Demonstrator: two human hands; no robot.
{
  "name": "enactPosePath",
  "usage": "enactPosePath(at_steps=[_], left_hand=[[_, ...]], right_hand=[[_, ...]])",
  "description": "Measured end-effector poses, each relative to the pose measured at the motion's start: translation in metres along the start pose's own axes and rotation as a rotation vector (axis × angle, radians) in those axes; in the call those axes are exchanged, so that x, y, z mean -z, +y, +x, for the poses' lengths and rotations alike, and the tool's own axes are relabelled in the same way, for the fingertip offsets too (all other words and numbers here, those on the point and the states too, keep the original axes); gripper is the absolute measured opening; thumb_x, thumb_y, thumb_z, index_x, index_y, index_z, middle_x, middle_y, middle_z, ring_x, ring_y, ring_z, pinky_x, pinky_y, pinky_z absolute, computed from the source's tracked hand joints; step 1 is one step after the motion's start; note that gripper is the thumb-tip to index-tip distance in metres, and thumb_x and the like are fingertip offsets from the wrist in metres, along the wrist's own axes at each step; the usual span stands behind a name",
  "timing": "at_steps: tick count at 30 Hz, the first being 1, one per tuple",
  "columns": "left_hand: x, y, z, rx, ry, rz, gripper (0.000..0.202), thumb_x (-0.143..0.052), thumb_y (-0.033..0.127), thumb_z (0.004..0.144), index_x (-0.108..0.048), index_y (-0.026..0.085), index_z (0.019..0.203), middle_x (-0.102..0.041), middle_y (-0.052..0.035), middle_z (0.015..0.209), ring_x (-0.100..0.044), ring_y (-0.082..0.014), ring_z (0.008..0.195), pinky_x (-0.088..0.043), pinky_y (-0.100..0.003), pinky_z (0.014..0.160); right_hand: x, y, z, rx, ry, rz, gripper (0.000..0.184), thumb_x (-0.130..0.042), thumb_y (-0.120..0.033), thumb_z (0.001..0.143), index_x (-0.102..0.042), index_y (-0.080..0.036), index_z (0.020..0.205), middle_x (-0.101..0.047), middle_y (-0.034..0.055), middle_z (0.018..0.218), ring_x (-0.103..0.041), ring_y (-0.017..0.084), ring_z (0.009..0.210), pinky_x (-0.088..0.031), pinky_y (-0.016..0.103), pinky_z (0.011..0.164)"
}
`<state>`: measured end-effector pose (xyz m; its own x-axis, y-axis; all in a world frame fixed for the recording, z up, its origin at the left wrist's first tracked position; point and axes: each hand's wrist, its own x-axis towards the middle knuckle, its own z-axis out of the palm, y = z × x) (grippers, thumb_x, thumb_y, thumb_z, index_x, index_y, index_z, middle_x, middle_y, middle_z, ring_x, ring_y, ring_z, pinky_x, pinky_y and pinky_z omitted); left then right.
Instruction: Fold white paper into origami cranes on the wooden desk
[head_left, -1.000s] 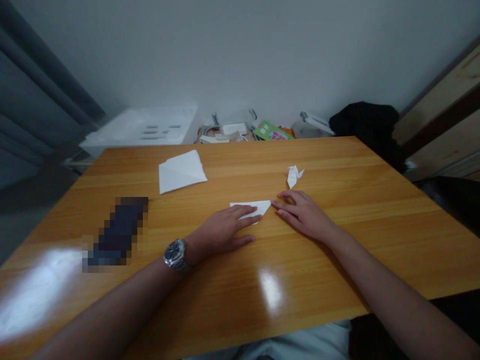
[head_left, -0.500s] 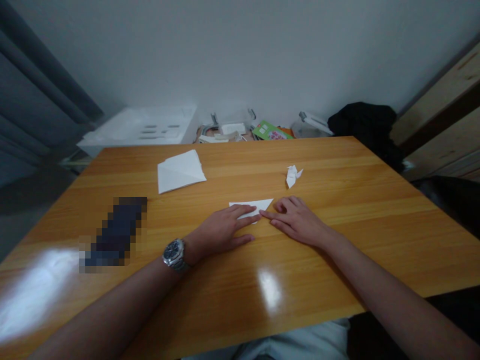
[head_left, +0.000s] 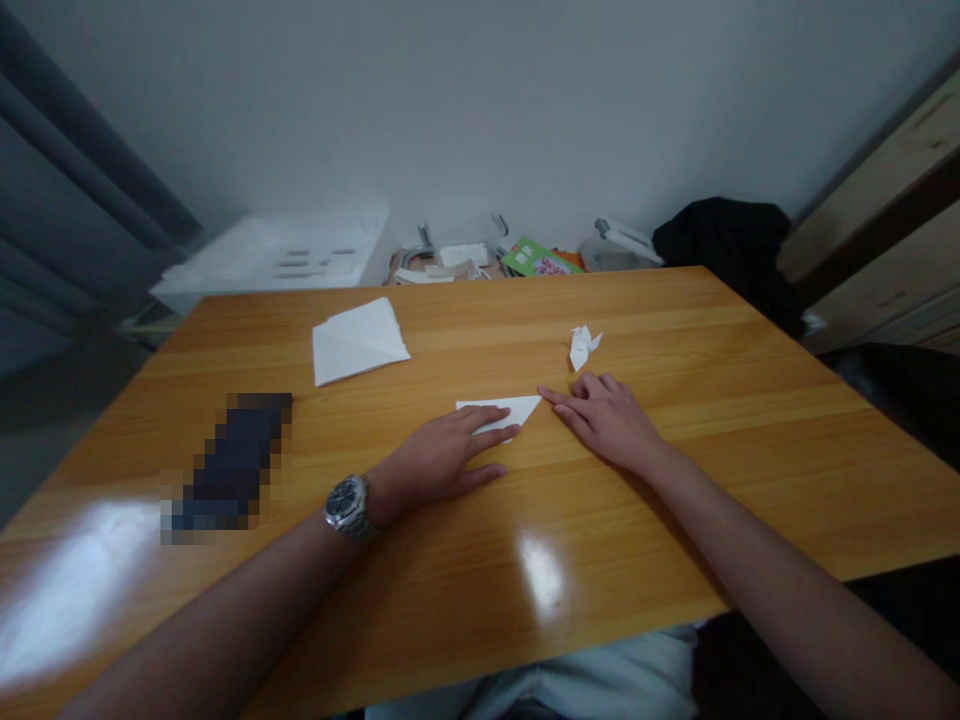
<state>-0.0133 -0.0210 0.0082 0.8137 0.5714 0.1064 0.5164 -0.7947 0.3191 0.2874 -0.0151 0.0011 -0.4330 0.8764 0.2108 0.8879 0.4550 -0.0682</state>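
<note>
A small folded sheet of white paper [head_left: 523,410] lies flat on the wooden table, tapering to a point at its right end. My left hand [head_left: 457,450] rests over its left part, fingers spread and pressing it down, so some of the paper is hidden. At the paper's right tip is the outstretched index finger of my right hand [head_left: 604,415]; its other fingers are partly curled, with nothing seen in them. Just beyond my right hand stands a small folded white paper figure [head_left: 583,347].
White paper sheets [head_left: 360,343] lie at the back left of the table [head_left: 465,600]. A dark, pixelated object [head_left: 236,465] is on the left. Behind the far edge are a white tray [head_left: 277,250], a green booklet [head_left: 540,258] and a black cloth [head_left: 720,240].
My right index finger has moved away from me and to the right, from the middle of the folded paper to its right tip. My left hand stays on the paper.
</note>
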Motion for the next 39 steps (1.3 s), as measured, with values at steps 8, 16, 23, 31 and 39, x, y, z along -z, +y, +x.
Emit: enactPosePath(at_steps=[8, 16, 23, 31, 39], left_hand=[[-0.001, 0.0, 0.001, 0.007, -0.009, 0.022, 0.057, -0.047, 0.053, 0.1, -0.043, 0.029, 0.151, -0.041, -0.0081, 0.159, -0.043, -0.0262, 0.143, -0.038, -0.044, 0.119], [-0.002, 0.003, 0.0, 0.029, -0.006, 0.036, 0.058, -0.045, 0.054, 0.101, -0.04, 0.029, 0.153, -0.038, -0.0089, 0.16, -0.04, -0.0273, 0.145, -0.036, -0.045, 0.119], [-0.003, 0.001, 0.0, -0.001, 0.007, -0.006, 0.057, -0.047, 0.054, 0.1, -0.042, 0.03, 0.152, -0.037, -0.0078, 0.161, -0.039, -0.0262, 0.146, -0.036, -0.044, 0.12], [-0.003, -0.003, -0.001, -0.006, 0.004, -0.038, 0.054, -0.05, 0.052, 0.1, -0.047, 0.031, 0.149, -0.036, -0.0076, 0.162, -0.038, -0.0257, 0.147, -0.035, -0.044, 0.12], [-0.002, -0.002, -0.002, -0.006, 0.001, -0.053, 0.053, -0.049, 0.053, 0.1, -0.048, 0.031, 0.149, -0.034, -0.0065, 0.163, -0.037, -0.025, 0.148, -0.034, -0.044, 0.121]], right_hand=[[0.003, 0.006, 0.001, -0.013, 0.118, 0.049, 0.044, -0.04, -0.041, 0.105, -0.062, -0.027, 0.14, -0.059, 0.0122, 0.102, -0.051, 0.026, 0.093, -0.044, 0.042, 0.087], [0.001, -0.008, -0.001, 0.313, -0.013, 0.174, 0.043, -0.045, -0.041, 0.104, -0.057, -0.029, 0.143, -0.053, 0.0116, 0.143, -0.044, 0.03, 0.133, -0.039, 0.051, 0.111], [0.002, -0.01, -0.004, 0.342, -0.054, 0.162, 0.045, -0.048, -0.043, 0.102, -0.052, -0.033, 0.147, -0.047, 0.0125, 0.151, -0.041, 0.031, 0.139, -0.039, 0.056, 0.111], [0.0, -0.011, -0.004, 0.297, -0.06, 0.137, 0.041, -0.044, -0.039, 0.105, -0.054, -0.038, 0.145, -0.043, 0.0075, 0.156, -0.041, 0.03, 0.14, -0.04, 0.054, 0.112], [-0.008, 0.0, -0.001, 0.132, 0.035, 0.157, 0.042, -0.039, -0.035, 0.106, -0.06, -0.026, 0.141, -0.041, 0.0103, 0.159, -0.042, 0.03, 0.143, -0.042, 0.055, 0.114]])
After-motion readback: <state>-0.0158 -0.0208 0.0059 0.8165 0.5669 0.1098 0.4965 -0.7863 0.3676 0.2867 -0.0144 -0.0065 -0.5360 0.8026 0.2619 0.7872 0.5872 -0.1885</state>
